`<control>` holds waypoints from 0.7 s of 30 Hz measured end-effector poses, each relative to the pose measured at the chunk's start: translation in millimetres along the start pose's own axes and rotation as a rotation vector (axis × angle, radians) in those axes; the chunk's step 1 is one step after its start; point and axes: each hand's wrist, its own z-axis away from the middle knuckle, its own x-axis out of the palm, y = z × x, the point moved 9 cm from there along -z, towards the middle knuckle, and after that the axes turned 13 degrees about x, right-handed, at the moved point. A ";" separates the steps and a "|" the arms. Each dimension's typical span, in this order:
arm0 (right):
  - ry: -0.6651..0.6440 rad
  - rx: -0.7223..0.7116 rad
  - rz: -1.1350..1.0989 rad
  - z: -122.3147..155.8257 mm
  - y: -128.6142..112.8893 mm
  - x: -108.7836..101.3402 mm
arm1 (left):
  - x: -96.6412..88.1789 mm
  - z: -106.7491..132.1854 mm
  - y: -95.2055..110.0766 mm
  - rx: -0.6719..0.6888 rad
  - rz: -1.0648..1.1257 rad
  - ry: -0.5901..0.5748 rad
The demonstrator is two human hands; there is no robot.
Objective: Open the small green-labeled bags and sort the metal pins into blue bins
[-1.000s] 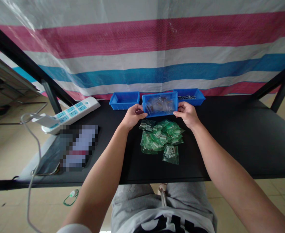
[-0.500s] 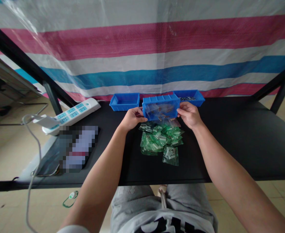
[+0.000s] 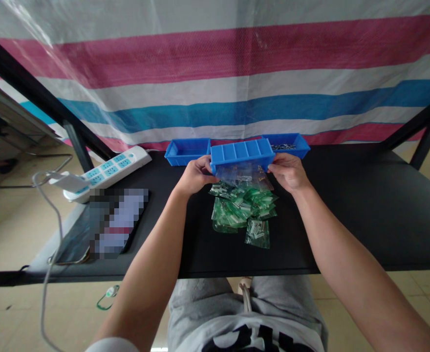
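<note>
Between my two hands a blue plastic bin (image 3: pixel 242 151) is tipped steeply toward me, its ribbed outer side facing up. My left hand (image 3: pixel 197 175) grips its left end and my right hand (image 3: pixel 289 171) grips its right end. Clear plastic bags (image 3: pixel 242 175) with small parts hang out below the bin's lower edge; the inside is hidden. Directly under them lies a heap of small green bags (image 3: pixel 237 208) holding pale, thin parts. One bag (image 3: pixel 258 233) lies at the heap's near edge.
A second blue bin (image 3: pixel 187 151) stands behind my left hand. Behind my right hand, another blue bin (image 3: pixel 288 145) holds metal pieces. A white power strip (image 3: pixel 107 173) and a blurred flat object (image 3: pixel 121 222) lie left on the black table (image 3: pixel 361 210). Striped sheeting (image 3: pixel 215 58) hangs behind.
Both hands have tipped the bin further over, so its ribbed side now faces up. The clear bags have slid out of it, down toward the green heap.
</note>
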 end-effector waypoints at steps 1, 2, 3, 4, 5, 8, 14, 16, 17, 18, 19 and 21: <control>-0.007 -0.002 -0.015 0.8 -1.0 1.2 | -1.2 -0.5 1.8 0.015 -0.009 0.008; -0.015 -0.003 -0.023 1.5 -1.9 2.4 | -2.2 -0.9 3.3 0.028 -0.017 0.015; -0.021 -0.003 -0.024 2.1 -2.7 3.4 | -3.3 -1.3 4.5 0.039 -0.022 0.024; -0.026 0.000 -0.019 2.5 -3.1 4.2 | -4.1 -1.5 5.3 0.046 -0.023 0.031; -0.029 0.003 -0.013 2.9 -3.3 4.8 | -4.5 -1.7 6.0 0.051 -0.020 0.034; -0.043 0.007 -0.018 3.7 -3.9 5.4 | -4.4 -1.7 9.2 0.067 0.005 0.035; -0.073 0.003 -0.067 4.9 -5.1 7.4 | -5.6 -2.8 16.1 0.091 0.062 0.064; -0.081 0.012 -0.085 4.6 -4.1 8.2 | -5.7 -3.9 16.8 0.095 0.072 0.072; -0.089 0.011 -0.101 4.6 -4.0 8.7 | -5.8 -4.5 17.5 0.104 0.081 0.077; -0.099 0.005 -0.121 4.7 -4.5 9.3 | -6.3 -5.1 18.5 0.118 0.093 0.086; -0.112 -0.006 -0.140 5.0 -5.3 10.0 | -7.1 -5.6 19.8 0.135 0.109 0.098; -0.146 -0.030 -0.157 6.3 -7.6 12.6 | -9.1 -6.2 22.5 0.173 0.139 0.126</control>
